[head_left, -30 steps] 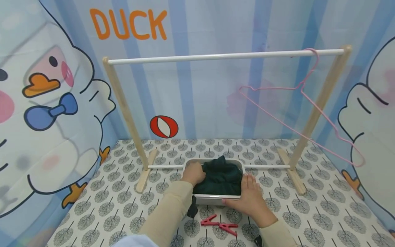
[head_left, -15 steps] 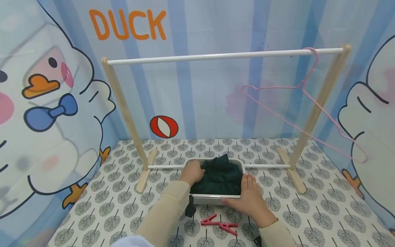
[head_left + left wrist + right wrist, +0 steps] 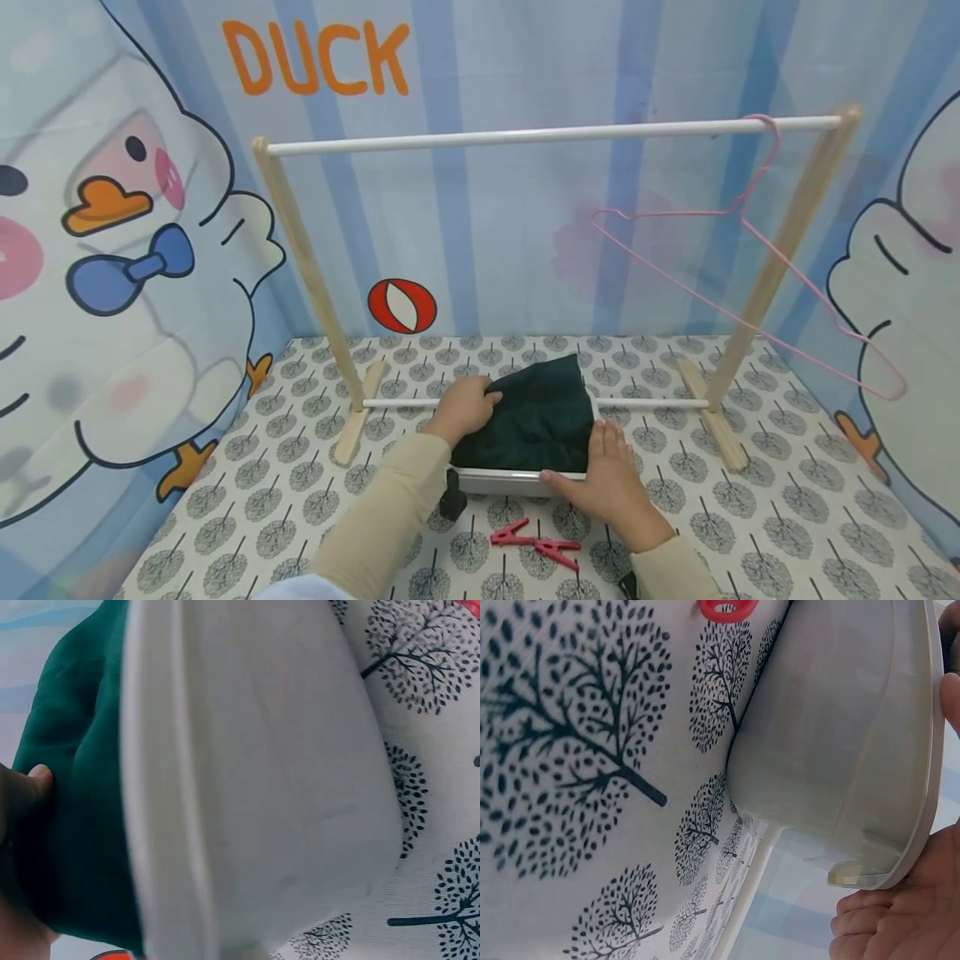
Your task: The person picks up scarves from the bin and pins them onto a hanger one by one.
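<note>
A dark green cloth [image 3: 536,417] fills a white plastic basin [image 3: 517,483], its far right part rising to a peak above the rim. My left hand [image 3: 463,408] grips the cloth at the left, thumb on top. In the left wrist view that thumb presses into the green fabric [image 3: 90,787] beside the basin wall [image 3: 277,772]. My right hand [image 3: 611,479] rests against the basin's front right corner, fingers straight along the side and thumb at the front rim. Two red clothespins [image 3: 535,546] lie on the table in front of the basin.
A wooden drying rack with a white top rail [image 3: 555,133] stands over the table, its lower bar [image 3: 652,404] behind the basin. A pink hanger [image 3: 742,200] hangs at the rail's right end. The tree-patterned tablecloth [image 3: 255,533] meets a duck-printed backdrop [image 3: 517,250].
My left hand has drawn slightly left and up with the cloth, which spreads wider and rises higher at the far right. The right hand stays at the basin's corner. The hanger has swung slightly.
</note>
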`<action>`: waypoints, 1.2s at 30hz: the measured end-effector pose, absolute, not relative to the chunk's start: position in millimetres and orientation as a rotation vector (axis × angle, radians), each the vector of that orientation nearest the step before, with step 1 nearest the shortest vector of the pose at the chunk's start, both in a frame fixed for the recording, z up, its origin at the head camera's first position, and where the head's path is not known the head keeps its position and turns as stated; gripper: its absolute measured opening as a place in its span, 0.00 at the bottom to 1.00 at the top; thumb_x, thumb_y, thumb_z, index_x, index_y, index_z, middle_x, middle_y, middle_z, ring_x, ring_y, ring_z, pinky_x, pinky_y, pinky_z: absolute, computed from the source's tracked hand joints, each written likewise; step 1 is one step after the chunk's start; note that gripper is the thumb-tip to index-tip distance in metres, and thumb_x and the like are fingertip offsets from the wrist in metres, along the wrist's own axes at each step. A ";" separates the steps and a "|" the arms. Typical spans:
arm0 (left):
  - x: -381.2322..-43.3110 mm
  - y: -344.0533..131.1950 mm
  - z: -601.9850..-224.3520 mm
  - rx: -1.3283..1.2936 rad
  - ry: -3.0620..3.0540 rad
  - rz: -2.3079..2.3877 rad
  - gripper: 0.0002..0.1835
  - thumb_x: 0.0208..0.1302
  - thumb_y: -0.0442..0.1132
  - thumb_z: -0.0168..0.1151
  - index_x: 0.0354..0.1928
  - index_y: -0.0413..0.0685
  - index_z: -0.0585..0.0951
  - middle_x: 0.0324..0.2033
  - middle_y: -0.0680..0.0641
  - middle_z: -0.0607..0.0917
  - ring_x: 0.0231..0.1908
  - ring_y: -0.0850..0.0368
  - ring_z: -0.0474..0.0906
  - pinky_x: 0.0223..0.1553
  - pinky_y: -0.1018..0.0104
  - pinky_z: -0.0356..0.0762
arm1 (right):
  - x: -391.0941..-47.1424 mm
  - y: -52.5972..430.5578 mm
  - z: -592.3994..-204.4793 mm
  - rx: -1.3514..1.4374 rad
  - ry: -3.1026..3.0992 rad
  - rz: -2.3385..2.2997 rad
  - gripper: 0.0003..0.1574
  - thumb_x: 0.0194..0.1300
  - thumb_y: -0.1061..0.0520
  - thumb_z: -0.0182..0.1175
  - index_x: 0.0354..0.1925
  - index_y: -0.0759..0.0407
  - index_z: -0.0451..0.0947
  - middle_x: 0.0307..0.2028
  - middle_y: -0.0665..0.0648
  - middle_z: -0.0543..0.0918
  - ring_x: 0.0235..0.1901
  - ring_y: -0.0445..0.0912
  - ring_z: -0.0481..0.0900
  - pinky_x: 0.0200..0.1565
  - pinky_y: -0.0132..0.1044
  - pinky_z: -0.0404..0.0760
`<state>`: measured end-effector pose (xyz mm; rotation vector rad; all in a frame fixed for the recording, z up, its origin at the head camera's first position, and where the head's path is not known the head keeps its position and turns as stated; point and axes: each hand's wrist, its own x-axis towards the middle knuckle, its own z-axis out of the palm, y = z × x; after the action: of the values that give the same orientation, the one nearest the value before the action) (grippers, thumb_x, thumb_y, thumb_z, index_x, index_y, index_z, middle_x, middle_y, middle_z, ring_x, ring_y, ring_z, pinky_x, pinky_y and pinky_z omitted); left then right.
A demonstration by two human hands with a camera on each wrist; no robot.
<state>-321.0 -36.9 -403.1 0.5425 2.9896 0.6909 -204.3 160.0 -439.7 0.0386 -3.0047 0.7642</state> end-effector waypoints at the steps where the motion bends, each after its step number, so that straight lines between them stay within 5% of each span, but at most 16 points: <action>1: -320.8 -37.4 -402.2 0.557 2.992 0.706 0.16 0.68 0.43 0.52 0.49 0.39 0.79 0.43 0.42 0.82 0.44 0.48 0.79 0.43 0.54 0.76 | -204.5 159.8 -439.8 0.037 -3.006 0.763 0.72 0.52 0.25 0.56 0.66 0.80 0.41 0.67 0.79 0.44 0.68 0.68 0.41 0.65 0.62 0.47; 16: -313.5 -36.9 -378.4 0.736 2.968 0.828 0.12 0.69 0.43 0.51 0.43 0.41 0.78 0.32 0.44 0.81 0.33 0.52 0.76 0.33 0.59 0.74 | -205.5 160.0 -441.3 0.025 -3.008 0.758 0.73 0.51 0.25 0.56 0.66 0.80 0.41 0.67 0.79 0.45 0.68 0.68 0.42 0.65 0.62 0.47; 21: -308.3 -36.6 -368.5 0.778 2.965 0.853 0.16 0.69 0.42 0.51 0.52 0.38 0.76 0.43 0.40 0.81 0.44 0.47 0.78 0.45 0.55 0.76 | -204.6 159.9 -440.1 0.028 -3.009 0.760 0.73 0.51 0.25 0.57 0.66 0.80 0.42 0.66 0.79 0.46 0.67 0.68 0.43 0.64 0.63 0.48; 30: -305.2 -35.8 -350.4 0.850 2.995 0.887 0.11 0.69 0.41 0.51 0.28 0.45 0.72 0.20 0.46 0.71 0.21 0.54 0.68 0.24 0.66 0.67 | -205.2 159.2 -440.0 0.024 -3.004 0.782 0.72 0.51 0.27 0.58 0.66 0.80 0.41 0.67 0.79 0.45 0.68 0.68 0.42 0.65 0.62 0.47; 36: -301.2 -36.3 -338.8 0.902 3.021 0.894 0.12 0.70 0.41 0.49 0.36 0.38 0.76 0.28 0.40 0.78 0.30 0.48 0.76 0.31 0.60 0.74 | -204.5 158.7 -438.8 0.016 -3.012 0.787 0.72 0.51 0.27 0.59 0.66 0.81 0.41 0.66 0.79 0.45 0.67 0.68 0.42 0.64 0.63 0.48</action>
<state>-301.2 -36.3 -338.8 0.9022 3.0214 0.8942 -204.5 158.7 -438.8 0.0158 -3.0120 0.7870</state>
